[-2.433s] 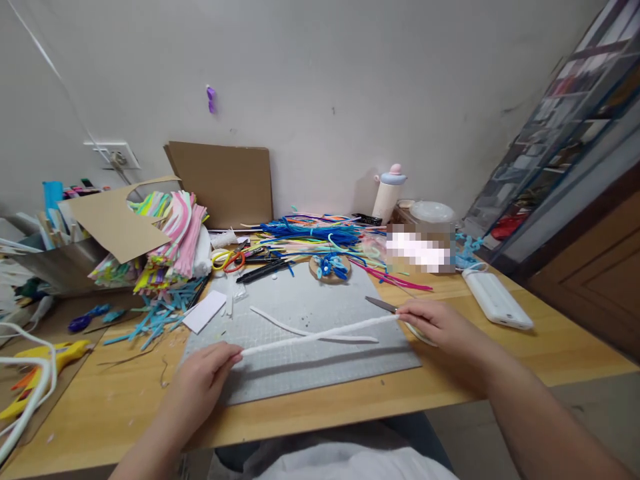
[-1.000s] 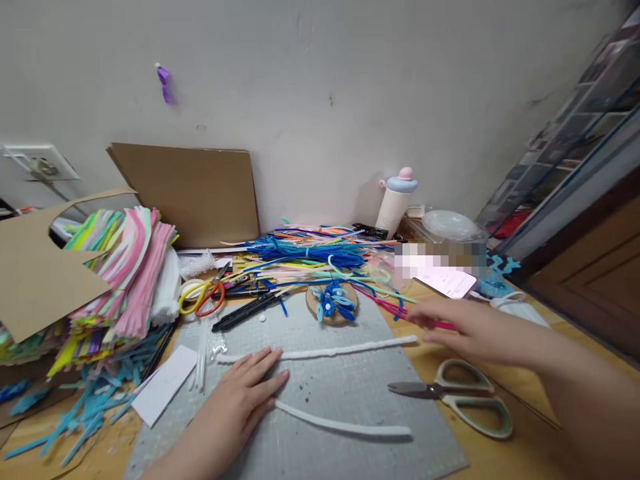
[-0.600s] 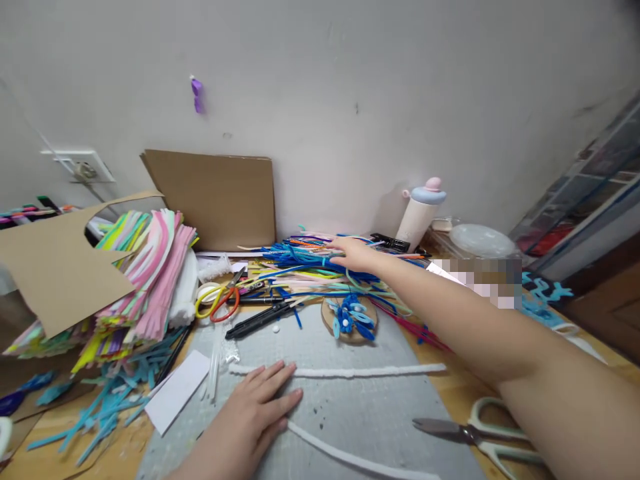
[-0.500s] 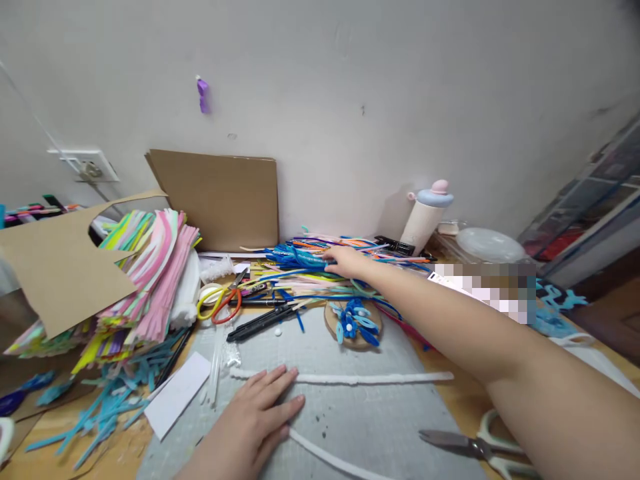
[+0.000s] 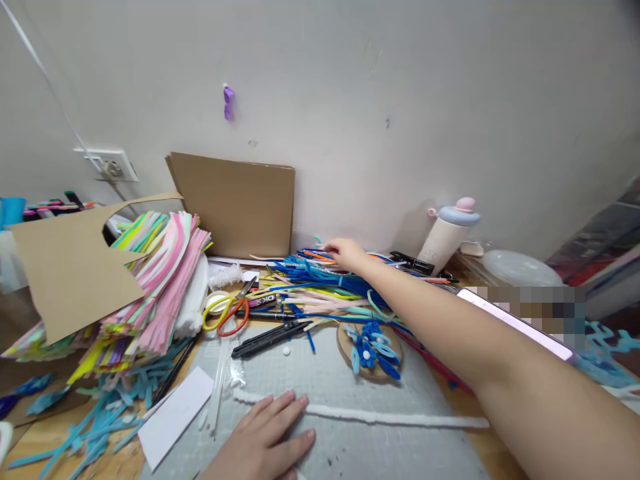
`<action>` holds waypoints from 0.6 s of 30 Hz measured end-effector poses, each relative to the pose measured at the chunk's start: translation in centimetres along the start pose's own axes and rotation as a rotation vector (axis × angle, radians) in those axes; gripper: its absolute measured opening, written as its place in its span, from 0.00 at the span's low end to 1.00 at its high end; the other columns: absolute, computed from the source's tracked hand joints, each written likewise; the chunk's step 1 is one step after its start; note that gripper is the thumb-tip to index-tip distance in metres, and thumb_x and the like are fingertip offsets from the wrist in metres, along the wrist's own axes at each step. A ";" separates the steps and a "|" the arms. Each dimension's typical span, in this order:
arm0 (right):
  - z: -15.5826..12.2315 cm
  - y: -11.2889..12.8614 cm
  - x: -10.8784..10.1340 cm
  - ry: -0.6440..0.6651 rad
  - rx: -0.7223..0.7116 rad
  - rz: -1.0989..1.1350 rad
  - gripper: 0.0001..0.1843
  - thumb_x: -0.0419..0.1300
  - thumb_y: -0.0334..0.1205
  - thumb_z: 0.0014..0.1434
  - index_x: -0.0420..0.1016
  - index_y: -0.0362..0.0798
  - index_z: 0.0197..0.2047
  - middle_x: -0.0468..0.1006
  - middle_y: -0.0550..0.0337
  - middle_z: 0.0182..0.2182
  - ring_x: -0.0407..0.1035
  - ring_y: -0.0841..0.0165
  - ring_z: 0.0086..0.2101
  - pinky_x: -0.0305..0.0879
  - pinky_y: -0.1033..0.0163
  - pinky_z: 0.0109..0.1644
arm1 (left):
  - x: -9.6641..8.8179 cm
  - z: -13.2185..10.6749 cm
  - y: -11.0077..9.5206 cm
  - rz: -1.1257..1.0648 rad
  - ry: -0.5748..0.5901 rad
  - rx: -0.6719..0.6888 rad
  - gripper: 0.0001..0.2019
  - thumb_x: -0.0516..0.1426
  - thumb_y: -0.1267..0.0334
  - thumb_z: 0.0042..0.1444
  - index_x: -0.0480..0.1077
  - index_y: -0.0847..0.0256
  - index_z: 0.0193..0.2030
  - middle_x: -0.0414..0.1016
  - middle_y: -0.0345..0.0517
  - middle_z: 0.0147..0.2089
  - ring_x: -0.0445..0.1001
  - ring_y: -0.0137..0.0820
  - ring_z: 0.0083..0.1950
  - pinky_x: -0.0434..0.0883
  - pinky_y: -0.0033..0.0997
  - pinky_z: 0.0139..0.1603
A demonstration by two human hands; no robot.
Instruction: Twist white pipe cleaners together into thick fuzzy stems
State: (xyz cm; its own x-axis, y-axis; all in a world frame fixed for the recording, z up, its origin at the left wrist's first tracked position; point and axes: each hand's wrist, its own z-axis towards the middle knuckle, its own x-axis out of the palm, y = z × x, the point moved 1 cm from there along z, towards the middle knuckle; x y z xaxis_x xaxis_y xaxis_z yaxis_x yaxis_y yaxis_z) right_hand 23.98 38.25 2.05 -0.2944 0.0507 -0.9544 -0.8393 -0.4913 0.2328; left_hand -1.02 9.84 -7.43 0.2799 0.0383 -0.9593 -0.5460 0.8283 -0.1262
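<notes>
My left hand (image 5: 273,430) lies with its fingers stretched out on the grey mat (image 5: 320,370), over the left part of a long white pipe cleaner (image 5: 395,419). My right hand (image 5: 347,255) is at the back of a heap of coloured pipe cleaners (image 5: 325,303), its fingers bent downward; what lies between them, if anything, does not show. Just in front of it is a blue pipe cleaner bundle (image 5: 320,272). Nearer me, a wooden disc (image 5: 345,343) carries a blue pipe cleaner flower (image 5: 370,347) with a white centre.
Scissors with yellow and red handles (image 5: 233,313) and a black cutter (image 5: 267,339) lie left of the heap. A thick pipe cleaner stack (image 5: 170,280) and a cut cardboard piece (image 5: 75,267) stand farther left. A bottle (image 5: 445,237) and phone (image 5: 520,327) are at right.
My right hand has moved from the blue bundle to the back of the heap. The view has shifted; the left hand stays flat on the mat.
</notes>
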 end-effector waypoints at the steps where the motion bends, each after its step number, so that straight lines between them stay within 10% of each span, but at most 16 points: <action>1: 0.9 0.1 0.3 0.032 0.009 -0.008 0.14 0.52 0.42 0.63 0.69 0.45 0.48 0.72 0.54 0.47 0.67 0.65 0.45 0.64 0.54 0.49 | 0.2 -0.1 0.0 -0.003 -0.010 0.000 0.25 0.53 0.56 0.58 0.55 0.43 0.63 0.54 0.44 0.66 0.58 0.40 0.64 0.65 0.40 0.58; 18: 3.4 1.1 1.2 0.196 0.072 0.038 0.14 0.54 0.42 0.62 0.68 0.46 0.50 0.70 0.54 0.48 0.68 0.65 0.44 0.67 0.54 0.47 | 1.4 -0.4 0.2 0.031 -0.059 -0.006 0.23 0.51 0.54 0.59 0.56 0.43 0.62 0.57 0.45 0.65 0.59 0.39 0.64 0.65 0.39 0.58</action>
State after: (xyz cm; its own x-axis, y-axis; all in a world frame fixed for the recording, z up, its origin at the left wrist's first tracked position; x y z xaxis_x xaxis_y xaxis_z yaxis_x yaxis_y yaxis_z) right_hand 21.17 40.72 1.84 -0.2374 -0.1405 -0.9612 -0.8620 -0.4258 0.2752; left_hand -1.02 9.80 -8.92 0.3092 0.0969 -0.9460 -0.5600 0.8226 -0.0987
